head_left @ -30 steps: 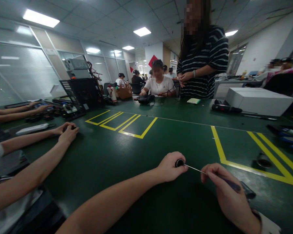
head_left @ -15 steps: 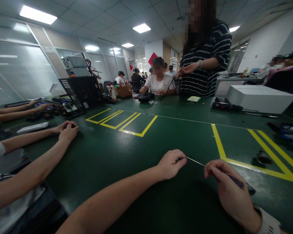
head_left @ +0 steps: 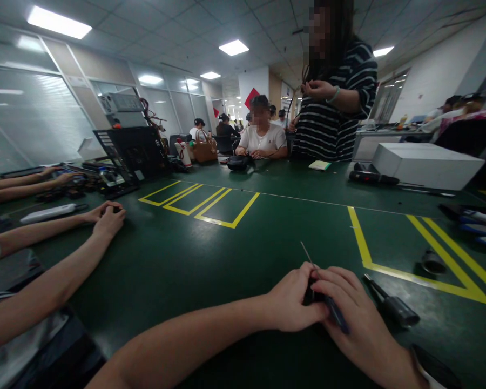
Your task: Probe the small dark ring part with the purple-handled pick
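Near the front of the green table [head_left: 210,265], my left hand [head_left: 291,300] and my right hand [head_left: 360,319] meet. A screwdriver [head_left: 338,316] with a thin metal shaft and a dark blue handle is gripped in my right hand; its shaft slants up and left past my left fingers. My left fingers are closed round a small dark piece, mostly hidden between the hands. Just right of my right hand lies a black tool [head_left: 397,309] with a narrow tip and a thick cylindrical end. Farther right, a short dark metal cylinder [head_left: 432,262] rests inside yellow tape lines.
Yellow tape [head_left: 227,222] marks several boxes on the table. At left, a co-worker's hands [head_left: 108,219] are together near a white tool [head_left: 48,212]. A white box [head_left: 427,165] stands back right; a black computer case [head_left: 135,154] stands back left. Two people are across the table.
My hands have come together, my right hand moving left and my left hand slightly down. The screwdriver shaft now points up and left. The black tool beside my right hand is uncovered.
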A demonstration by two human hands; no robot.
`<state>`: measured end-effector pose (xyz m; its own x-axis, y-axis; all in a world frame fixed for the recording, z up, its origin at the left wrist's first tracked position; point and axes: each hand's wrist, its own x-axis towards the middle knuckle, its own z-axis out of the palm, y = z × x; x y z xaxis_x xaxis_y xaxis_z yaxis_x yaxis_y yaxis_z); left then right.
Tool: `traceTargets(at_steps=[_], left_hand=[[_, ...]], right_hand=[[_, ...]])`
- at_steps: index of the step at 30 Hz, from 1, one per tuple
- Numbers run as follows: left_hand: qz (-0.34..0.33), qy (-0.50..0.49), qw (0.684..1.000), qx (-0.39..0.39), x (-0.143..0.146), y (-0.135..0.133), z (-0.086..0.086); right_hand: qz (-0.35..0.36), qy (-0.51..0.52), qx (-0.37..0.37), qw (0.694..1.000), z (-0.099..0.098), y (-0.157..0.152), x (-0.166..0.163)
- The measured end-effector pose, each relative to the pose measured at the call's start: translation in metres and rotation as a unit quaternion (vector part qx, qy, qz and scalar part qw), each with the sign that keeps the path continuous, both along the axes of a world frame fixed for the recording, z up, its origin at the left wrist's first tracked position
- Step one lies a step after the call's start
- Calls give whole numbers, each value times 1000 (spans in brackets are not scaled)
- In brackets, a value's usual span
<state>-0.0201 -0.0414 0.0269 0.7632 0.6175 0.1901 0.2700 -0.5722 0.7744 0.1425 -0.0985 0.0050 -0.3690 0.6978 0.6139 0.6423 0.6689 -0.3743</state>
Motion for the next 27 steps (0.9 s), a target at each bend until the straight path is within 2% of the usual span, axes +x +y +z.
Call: traceTargets(at_steps=[4,6,8,10,13,15,18,21,27], left_hand=[[-12,-3,998,60,-1,-7,1],[2,-18,994,107,-3,-5,-2],[27,-20,990,135,-6,-3,-5],[49,6,990,128,-7,0,-5],[50,75,993,80,-7,2,2],[33,116,991,59,-7,1,10],[-2,147,986,84,-5,-2,16],[-30,157,975,153,-2,-8,15],[-72,170,934,305,2,-18,10]], right_hand=[[6,-23,20,1000,11,-1,4],[-21,-12,37,999,18,3,8],[-78,9,48,996,26,11,19],[-151,38,49,987,33,24,35],[-327,22,-2,945,36,43,69],[-385,8,-8,923,33,54,93],[-448,-19,-19,894,22,62,120],[-485,-59,-42,872,11,65,134],[-492,-145,-96,853,-4,71,145]])
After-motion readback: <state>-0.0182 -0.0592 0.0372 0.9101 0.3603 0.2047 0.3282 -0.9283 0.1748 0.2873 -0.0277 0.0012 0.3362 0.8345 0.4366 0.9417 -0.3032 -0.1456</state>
